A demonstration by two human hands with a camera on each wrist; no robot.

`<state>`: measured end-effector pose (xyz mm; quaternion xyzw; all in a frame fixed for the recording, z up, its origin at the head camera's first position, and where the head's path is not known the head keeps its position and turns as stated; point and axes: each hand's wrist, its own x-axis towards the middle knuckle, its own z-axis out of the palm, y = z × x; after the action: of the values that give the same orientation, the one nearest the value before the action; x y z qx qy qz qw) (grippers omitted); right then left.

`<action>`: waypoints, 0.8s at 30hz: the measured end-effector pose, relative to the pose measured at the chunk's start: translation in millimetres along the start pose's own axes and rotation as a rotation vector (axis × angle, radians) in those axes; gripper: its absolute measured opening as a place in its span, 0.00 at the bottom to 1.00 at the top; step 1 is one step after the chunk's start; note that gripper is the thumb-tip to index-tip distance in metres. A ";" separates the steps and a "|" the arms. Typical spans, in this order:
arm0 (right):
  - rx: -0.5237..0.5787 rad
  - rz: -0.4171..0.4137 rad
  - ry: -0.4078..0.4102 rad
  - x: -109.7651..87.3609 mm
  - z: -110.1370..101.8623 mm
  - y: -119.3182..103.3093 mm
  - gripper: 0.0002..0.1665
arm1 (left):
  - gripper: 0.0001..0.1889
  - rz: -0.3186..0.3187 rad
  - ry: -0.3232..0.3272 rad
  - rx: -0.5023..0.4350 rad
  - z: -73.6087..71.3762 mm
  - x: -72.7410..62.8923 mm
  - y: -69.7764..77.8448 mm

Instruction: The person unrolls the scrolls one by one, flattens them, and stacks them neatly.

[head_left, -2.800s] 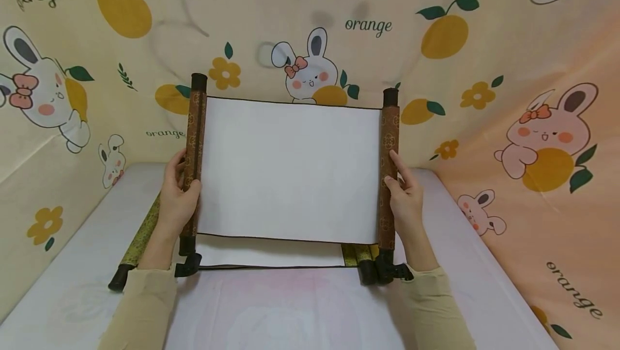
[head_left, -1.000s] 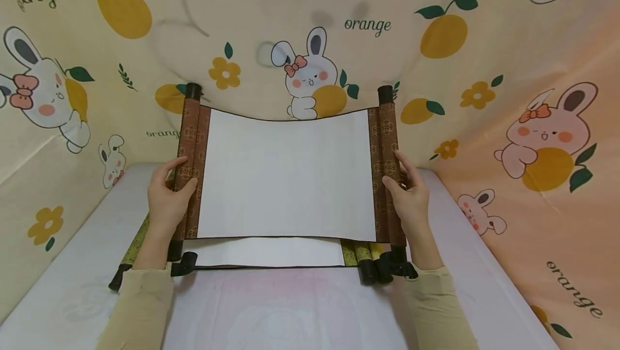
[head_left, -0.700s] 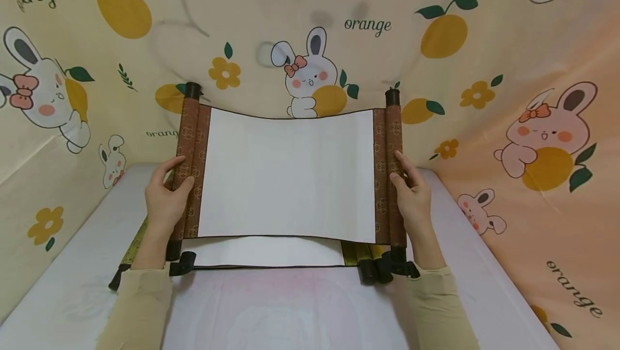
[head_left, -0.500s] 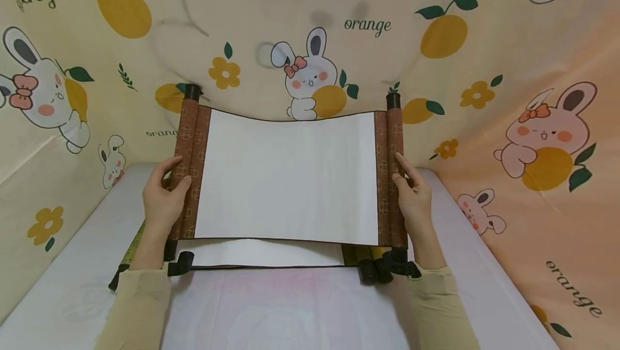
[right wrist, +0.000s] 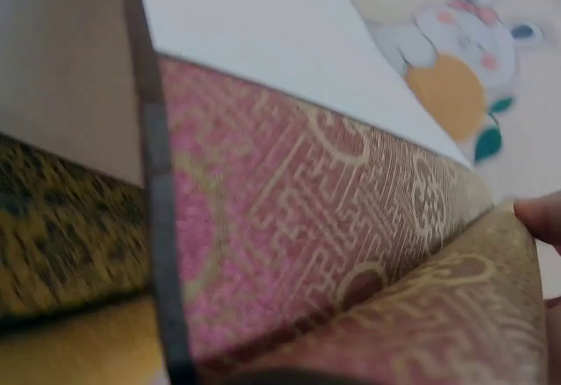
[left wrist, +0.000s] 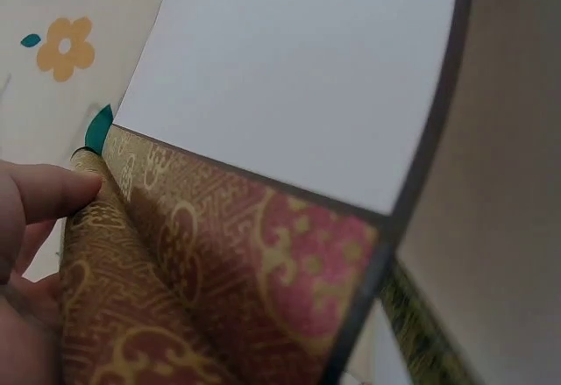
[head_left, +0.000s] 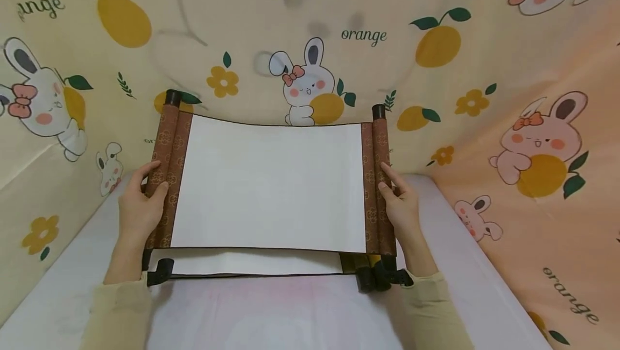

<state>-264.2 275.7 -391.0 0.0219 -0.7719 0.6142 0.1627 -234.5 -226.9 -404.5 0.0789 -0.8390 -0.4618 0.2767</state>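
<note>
A hanging scroll with a blank white sheet [head_left: 276, 188] is held up, tilted, over the table. My left hand [head_left: 140, 207] grips its left roller, wrapped in brown-gold brocade [left wrist: 149, 315], with the thumb in front and fingers behind. At the other end, my right hand [head_left: 402, 207] pinches the right roller [head_left: 382, 151] in the same way. Flat brocade borders [right wrist: 280, 183] show beside both rollers, and the sheet's upper edge sags between them. Beneath lies a second scroll [head_left: 247, 261] with white paper and green-gold brocade [right wrist: 70, 236], mostly hidden by the first.
The table [head_left: 261, 317] has a whitish cover. Behind and at the sides stands a cloth backdrop [head_left: 271, 11] printed with rabbits and oranges. Black roller ends [head_left: 370, 279] of the lower scroll stick out near my right wrist.
The scroll has unrolled to show its brocade borders. My hands have moved further apart, the left one outward, taking the sheet left. My left forearm now covers the lower scroll's left roller.
</note>
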 end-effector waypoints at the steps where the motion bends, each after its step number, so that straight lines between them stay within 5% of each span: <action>1: -0.003 -0.007 -0.008 0.2 3.2 0.7 0.29 | 0.28 0.008 -0.003 0.011 -3.2 1.3 -0.5; 13: -0.043 0.019 -0.196 0.6 49.2 3.4 0.32 | 0.29 -0.011 -0.073 0.057 -44.7 15.1 -22.1; 24: -0.090 0.153 -0.352 4.4 58.5 14.6 0.35 | 0.30 -0.018 -0.261 0.148 -69.6 21.5 -41.6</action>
<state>-284.9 224.1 -414.7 0.0629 -0.8146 0.5762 -0.0214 -220.2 -309.5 -400.8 0.0461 -0.8988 -0.4076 0.1547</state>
